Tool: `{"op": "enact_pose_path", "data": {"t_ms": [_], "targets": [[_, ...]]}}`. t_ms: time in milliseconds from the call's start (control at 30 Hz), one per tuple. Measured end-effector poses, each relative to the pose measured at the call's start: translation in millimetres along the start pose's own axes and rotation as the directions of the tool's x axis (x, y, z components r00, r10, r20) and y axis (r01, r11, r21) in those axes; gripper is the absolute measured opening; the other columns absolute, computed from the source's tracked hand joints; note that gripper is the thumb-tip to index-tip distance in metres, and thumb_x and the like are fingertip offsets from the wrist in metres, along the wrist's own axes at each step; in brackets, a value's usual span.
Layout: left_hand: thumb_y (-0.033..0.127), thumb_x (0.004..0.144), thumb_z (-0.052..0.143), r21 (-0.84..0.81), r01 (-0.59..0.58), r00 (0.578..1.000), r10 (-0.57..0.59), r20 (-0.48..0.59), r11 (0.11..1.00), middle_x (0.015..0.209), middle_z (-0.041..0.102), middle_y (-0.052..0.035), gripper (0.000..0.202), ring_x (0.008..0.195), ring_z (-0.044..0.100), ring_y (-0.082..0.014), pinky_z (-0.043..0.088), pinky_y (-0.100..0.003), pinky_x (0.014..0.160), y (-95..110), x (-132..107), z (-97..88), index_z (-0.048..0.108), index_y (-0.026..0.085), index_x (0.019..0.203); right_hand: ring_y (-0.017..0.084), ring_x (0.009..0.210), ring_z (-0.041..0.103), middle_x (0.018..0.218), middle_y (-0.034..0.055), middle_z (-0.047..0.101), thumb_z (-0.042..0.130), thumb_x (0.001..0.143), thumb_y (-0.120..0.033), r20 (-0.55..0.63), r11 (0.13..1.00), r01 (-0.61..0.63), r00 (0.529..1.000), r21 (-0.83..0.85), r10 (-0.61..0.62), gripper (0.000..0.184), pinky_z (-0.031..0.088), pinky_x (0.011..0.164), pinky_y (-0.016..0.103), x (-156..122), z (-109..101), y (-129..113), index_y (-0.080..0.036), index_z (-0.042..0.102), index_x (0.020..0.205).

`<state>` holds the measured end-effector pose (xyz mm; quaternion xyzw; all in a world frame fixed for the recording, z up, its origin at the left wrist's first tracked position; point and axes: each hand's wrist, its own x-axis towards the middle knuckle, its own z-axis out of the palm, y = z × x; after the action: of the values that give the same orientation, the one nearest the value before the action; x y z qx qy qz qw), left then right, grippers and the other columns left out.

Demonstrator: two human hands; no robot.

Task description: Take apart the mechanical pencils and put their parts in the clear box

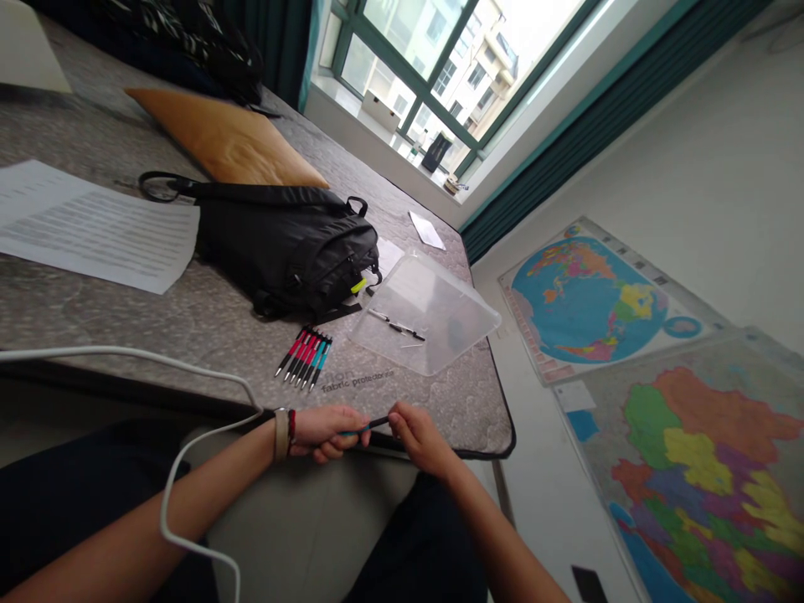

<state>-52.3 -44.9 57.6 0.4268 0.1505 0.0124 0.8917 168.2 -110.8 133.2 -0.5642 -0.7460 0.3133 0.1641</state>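
Just off the front edge of the mattress-like surface, my left hand [332,430] is closed round a pen [378,422] with a dark section and a bit of teal. My right hand [415,431] pinches the pen's other end, and its tip is hidden by the fingers. Beyond my hands lies a row of several pens [305,356], red and teal with black grips. A clear plastic tray [461,306] sits to their right, with thin black and silver pen parts [399,327] in it.
A black backpack [282,243] lies behind the pens, near a brown padded envelope [232,138] and a printed sheet [94,226]. One white cable [167,511] runs across my left forearm. At right, wall maps [590,293] hang beside the mattress corner [508,444].
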Motion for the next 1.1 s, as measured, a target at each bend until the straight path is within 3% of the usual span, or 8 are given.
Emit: {"op": "enact_pose_path", "data": {"t_ms": [167,333,500,633,733,833,967,1100], "targets": [[0.066,0.083,0.054,0.322,-0.125,0.967,0.188,-0.173,0.939,0.05,0.034,0.0091,0.051,0.042,0.025,-0.0076,0.024,-0.021,0.039,-5.0,11.8,-2.0,0.064,0.018,0.094,0.013,0.061,0.044,0.064,-0.0023,0.048,0.041,0.1,-0.04,-0.041,0.999,-0.019,0.999,-0.028,0.018,0.038,0.032,0.061,0.025,3.5,1.4,10.5,-0.02,0.047,0.068],[0.056,0.088,0.051,0.709,-0.15,0.831,0.476,-0.287,0.689,0.057,0.053,0.0026,0.045,0.056,0.046,-0.012,0.033,-0.023,0.054,-4.6,13.4,-1.3,0.071,0.017,0.08,0.012,0.055,0.043,0.054,-0.0028,0.046,0.042,0.099,-0.044,-0.086,0.99,-0.128,0.988,0.052,0.132,0.047,0.03,0.055,0.025,10.1,14.5,28.2,-0.02,0.045,0.059],[0.052,0.091,0.051,0.826,-0.121,0.748,0.597,-0.289,0.551,0.073,0.068,-0.0013,0.04,0.069,0.058,-0.0159,0.039,-0.024,0.064,-5.3,11.0,-2.5,0.075,0.02,0.089,0.014,0.057,0.051,0.057,-0.0012,0.055,0.04,0.1,-0.044,-0.068,0.984,-0.164,0.983,0.067,0.169,0.046,0.037,0.059,0.026,11.5,19.5,29.5,-0.019,0.054,0.064],[0.06,0.093,0.039,0.714,-0.153,0.823,0.488,-0.29,0.683,0.05,0.054,0.0016,0.056,0.051,0.049,-0.0127,0.038,-0.024,0.057,-12.1,17.1,-5.3,0.069,0.016,0.077,0.015,0.072,0.059,0.083,0.002,0.067,0.058,0.093,-0.039,-0.11,0.998,-0.059,0.992,-0.018,0.057,0.02,0.043,0.067,0.026,7.9,18.6,20.4,-0.02,0.064,0.098],[0.069,0.089,0.036,0.547,-0.149,0.869,0.373,-0.326,0.824,0.044,0.048,0.0046,0.062,0.041,0.042,-0.011,0.036,-0.023,0.048,-14.5,21.0,-9.2,0.066,0.015,0.089,0.016,0.076,0.061,0.088,0.0028,0.068,0.062,0.09,-0.036,-0.104,0.999,0.005,0.995,-0.037,-0.009,0.017,0.046,0.071,0.027,7.1,19.8,17.6,-0.021,0.066,0.097],[0.077,0.084,0.029,0.319,-0.109,0.793,0.276,-0.543,0.942,0.05,0.054,0.004,0.073,0.036,0.04,-0.0114,0.032,-0.022,0.04,-11.3,21.2,-19.1,0.057,0.015,0.11,0.015,0.072,0.061,0.083,0.0033,0.069,0.062,0.089,-0.039,-0.19,0.998,-0.048,0.98,0.043,0.055,0.02,0.047,0.066,0.026,11.3,19.8,21.9,-0.019,0.068,0.09],[0.076,0.085,0.023,0.146,-0.106,0.624,0.18,-0.76,0.984,0.053,0.053,0.0038,0.067,0.035,0.04,-0.0111,0.033,-0.023,0.037,-6.9,22.8,-35.0,0.053,0.017,0.095,0.016,0.066,0.061,0.072,0.003,0.065,0.065,0.084,-0.048,-0.376,0.904,-0.148,0.873,0.402,0.31,0.031,0.05,0.06,0.025,27.2,14.7,32.4,-0.017,0.065,0.084],[0.06,0.089,0.032,0.34,-0.003,0.651,0.26,-0.713,0.941,0.052,0.048,0.0043,0.047,0.039,0.043,-0.0121,0.035,-0.025,0.042,-13.8,30.1,-33.8,0.053,0.019,0.077,0.014,0.063,0.06,0.074,0.0029,0.064,0.061,0.084,-0.055,-0.384,0.701,-0.17,0.736,0.693,0.558,0.039,0.049,0.057,0.023,54.8,22.6,42.6,-0.016,0.064,0.086]]}}
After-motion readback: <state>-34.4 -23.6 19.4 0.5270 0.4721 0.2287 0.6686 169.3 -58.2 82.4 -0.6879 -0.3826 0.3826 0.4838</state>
